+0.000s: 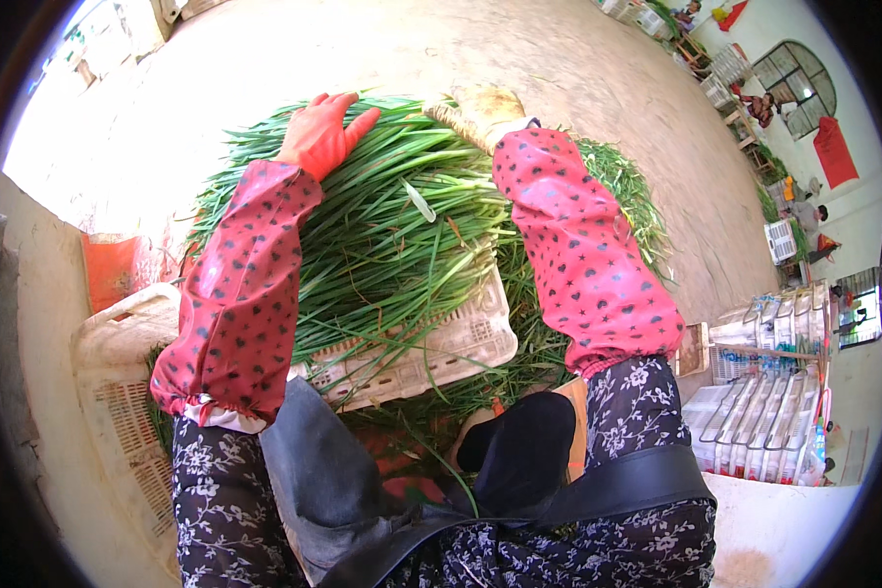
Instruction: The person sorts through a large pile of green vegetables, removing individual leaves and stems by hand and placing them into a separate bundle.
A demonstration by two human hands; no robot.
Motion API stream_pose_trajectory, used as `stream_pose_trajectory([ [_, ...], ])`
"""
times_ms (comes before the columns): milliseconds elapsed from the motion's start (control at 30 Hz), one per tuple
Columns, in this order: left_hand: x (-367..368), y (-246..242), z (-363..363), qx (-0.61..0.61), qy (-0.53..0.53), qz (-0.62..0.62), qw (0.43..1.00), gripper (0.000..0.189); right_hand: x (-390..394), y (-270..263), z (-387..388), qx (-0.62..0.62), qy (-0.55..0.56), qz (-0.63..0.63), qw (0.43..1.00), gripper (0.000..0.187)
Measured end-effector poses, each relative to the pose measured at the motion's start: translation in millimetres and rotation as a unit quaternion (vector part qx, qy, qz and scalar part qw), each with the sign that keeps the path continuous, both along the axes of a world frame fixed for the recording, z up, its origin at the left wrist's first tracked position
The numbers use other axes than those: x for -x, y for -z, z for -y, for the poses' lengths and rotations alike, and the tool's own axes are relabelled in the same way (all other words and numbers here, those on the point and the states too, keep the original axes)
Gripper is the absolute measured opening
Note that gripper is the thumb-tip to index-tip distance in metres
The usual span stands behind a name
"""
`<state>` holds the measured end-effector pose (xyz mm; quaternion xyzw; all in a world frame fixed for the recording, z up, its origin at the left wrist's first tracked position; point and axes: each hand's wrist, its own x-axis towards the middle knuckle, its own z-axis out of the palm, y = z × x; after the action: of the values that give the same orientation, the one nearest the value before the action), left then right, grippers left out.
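Observation:
A thick heap of long green chive-like leaves (382, 228) lies in and over a white plastic crate (478, 334) before me. My left hand (323, 132), in a red rubber glove, rests on the far left of the heap, its thumb spread from the fingers. My right hand (485, 114), in a soiled pale work glove, is at the far right, beside the pale stalk ends. Its fingertips are partly hidden, so whether it grips any stalks does not show. A whitish scrap (419, 202) lies on top of the leaves.
Loose green trimmings (617, 184) lie on the floor right of the crate. Another white plastic crate (125, 397) stands at left by the wall. Stacked white crates (757, 419) are at right. Farther off, people sit among crates and greens along the wall (871, 125).

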<state>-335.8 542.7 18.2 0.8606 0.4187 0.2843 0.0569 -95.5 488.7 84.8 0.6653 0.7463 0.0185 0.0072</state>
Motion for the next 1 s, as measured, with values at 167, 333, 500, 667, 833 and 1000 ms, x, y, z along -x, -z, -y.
stream_pose_trajectory([
  [167,7.7,21.9,6.0,0.19,0.019,0.004,0.982,0.063,8.9,39.3,3.9,0.031,0.003,-0.123,0.992,0.066],
  [333,18.5,21.0,82.5,0.1,0.043,-0.045,0.993,0.052,7.1,66.3,63.5,-0.133,-0.106,-0.193,0.966,0.061],
  [500,18.8,33.2,169.2,0.032,-0.003,-0.102,0.994,0.057,14.0,91.7,128.3,-0.201,-0.145,-0.099,0.964,0.058],
  [667,26.5,35.5,157.2,-0.006,0.006,-0.045,0.999,0.057,11.7,71.6,117.4,-0.142,-0.151,-0.173,0.963,0.051],
  [833,48.5,7.1,143.6,0.019,0.036,0.051,0.998,0.049,-14.8,31.8,144.8,-0.211,-0.028,-0.339,0.916,0.035],
  [1000,72.8,2.7,158.3,0.066,-0.011,0.108,0.992,0.042,-17.6,28.0,173.0,-0.239,0.015,-0.295,0.925,0.031],
])
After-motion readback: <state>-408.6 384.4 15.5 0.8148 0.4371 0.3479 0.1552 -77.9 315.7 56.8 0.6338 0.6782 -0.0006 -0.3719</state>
